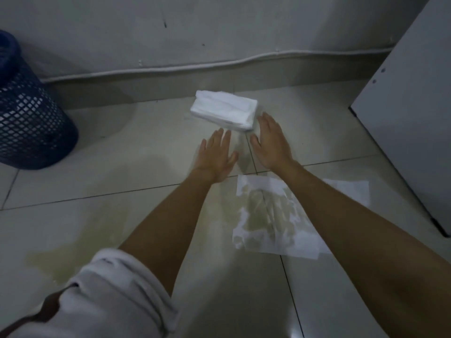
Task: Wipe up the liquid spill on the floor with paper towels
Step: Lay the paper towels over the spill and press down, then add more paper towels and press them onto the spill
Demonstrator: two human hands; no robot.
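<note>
A white stack of paper towels (223, 109) lies on the tiled floor near the wall. My left hand (216, 156) hovers flat and empty just in front of the stack, fingers apart. My right hand (271, 142) is also flat and empty, its fingertips beside the stack's right end. A single paper towel (273, 215) lies spread on the floor under my right forearm, soaked yellowish in its middle. A pale yellowish spill (73, 250) spreads over the tiles at lower left and runs toward the soaked towel.
A dark blue mesh basket (26, 118) stands at the left by the wall. A white cabinet (410, 118) rises at the right. A cable (195, 67) runs along the wall's base. My rolled white sleeve (109, 296) fills the lower left.
</note>
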